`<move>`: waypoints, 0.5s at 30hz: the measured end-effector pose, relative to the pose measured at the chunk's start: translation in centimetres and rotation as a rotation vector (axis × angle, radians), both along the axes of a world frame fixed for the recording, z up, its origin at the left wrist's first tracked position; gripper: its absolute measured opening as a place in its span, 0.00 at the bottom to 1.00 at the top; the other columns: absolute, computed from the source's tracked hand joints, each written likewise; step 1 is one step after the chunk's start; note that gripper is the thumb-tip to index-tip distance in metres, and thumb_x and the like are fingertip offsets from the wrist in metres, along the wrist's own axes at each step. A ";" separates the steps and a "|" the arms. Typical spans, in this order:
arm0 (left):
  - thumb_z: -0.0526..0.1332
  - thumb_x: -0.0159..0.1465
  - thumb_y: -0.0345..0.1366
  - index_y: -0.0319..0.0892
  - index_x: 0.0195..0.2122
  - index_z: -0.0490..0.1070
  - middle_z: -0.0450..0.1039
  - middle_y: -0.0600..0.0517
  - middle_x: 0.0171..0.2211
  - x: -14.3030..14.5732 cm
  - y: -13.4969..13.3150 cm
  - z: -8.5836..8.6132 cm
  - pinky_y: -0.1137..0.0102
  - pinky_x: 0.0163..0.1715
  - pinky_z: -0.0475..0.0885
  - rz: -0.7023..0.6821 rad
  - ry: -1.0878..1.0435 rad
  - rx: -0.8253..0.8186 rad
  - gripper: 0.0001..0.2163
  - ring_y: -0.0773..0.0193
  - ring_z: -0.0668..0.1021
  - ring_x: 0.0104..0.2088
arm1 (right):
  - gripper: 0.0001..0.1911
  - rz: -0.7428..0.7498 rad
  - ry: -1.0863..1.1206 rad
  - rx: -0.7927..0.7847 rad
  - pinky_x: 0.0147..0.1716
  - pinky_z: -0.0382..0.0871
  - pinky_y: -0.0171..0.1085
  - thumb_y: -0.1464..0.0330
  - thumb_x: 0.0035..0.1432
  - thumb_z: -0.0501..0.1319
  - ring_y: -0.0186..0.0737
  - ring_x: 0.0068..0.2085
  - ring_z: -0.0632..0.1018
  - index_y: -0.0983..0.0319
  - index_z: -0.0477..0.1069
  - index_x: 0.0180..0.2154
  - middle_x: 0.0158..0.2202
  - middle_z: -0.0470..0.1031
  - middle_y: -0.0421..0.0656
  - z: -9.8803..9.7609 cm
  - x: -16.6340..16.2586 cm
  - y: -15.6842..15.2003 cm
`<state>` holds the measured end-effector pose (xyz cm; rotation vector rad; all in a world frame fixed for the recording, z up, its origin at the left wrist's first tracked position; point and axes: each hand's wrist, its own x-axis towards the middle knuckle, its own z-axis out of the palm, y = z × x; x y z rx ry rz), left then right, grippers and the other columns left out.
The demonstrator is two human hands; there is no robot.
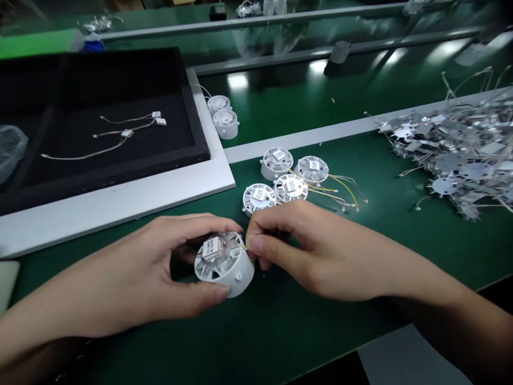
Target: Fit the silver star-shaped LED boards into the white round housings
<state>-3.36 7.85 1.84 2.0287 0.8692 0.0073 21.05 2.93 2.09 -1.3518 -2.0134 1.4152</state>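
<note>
My left hand (pixel 160 272) wraps round a white round plastic housing (pixel 226 270), thumb below and fingers over its far rim. The housing is tilted and carries a finned metal disc with a small square module (pixel 211 247) on top. My right hand (pixel 296 246) is closed in a pinch at the housing's right rim, on a thin wire end I can barely make out. Just behind my hands lie several finished housings (pixel 289 176) with yellow and white wires (pixel 340 192) trailing right.
A black tray (pixel 100 133) in a white frame (pixel 120 200) at left holds three small modules with leads. Two empty white housings (pixel 223 115) sit by its right edge. A heap of finned metal discs with wires (pixel 460 149) lies at right. Green mat underneath.
</note>
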 end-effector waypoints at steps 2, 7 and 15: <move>0.69 0.61 0.47 0.61 0.55 0.73 0.78 0.60 0.53 0.4 -0.1 0.5 0.78 0.33 0.81 0.001 -0.024 -0.036 0.20 0.56 0.83 0.48 | 0.16 -0.003 0.028 -0.060 0.23 0.59 0.32 0.67 0.69 0.55 0.31 0.26 0.72 0.61 0.70 0.27 0.25 0.74 0.36 0.3 0.0 0.0; 0.66 0.66 0.42 0.61 0.59 0.67 0.76 0.59 0.54 0.2 -0.7 0.6 0.77 0.35 0.81 -0.054 -0.058 0.244 0.20 0.57 0.81 0.51 | 0.15 0.006 0.082 -0.085 0.22 0.59 0.32 0.68 0.68 0.56 0.31 0.25 0.72 0.62 0.71 0.28 0.24 0.73 0.37 0.6 0.2 -0.1; 0.56 0.72 0.25 0.38 0.65 0.60 0.65 0.43 0.59 0.4 -1.4 0.3 0.67 0.63 0.63 -0.206 -0.059 0.953 0.20 0.57 0.70 0.60 | 0.06 -0.111 -0.083 0.605 0.30 0.60 0.35 0.72 0.68 0.59 0.33 0.30 0.76 0.62 0.76 0.39 0.31 0.79 0.38 -0.6 0.3 -0.5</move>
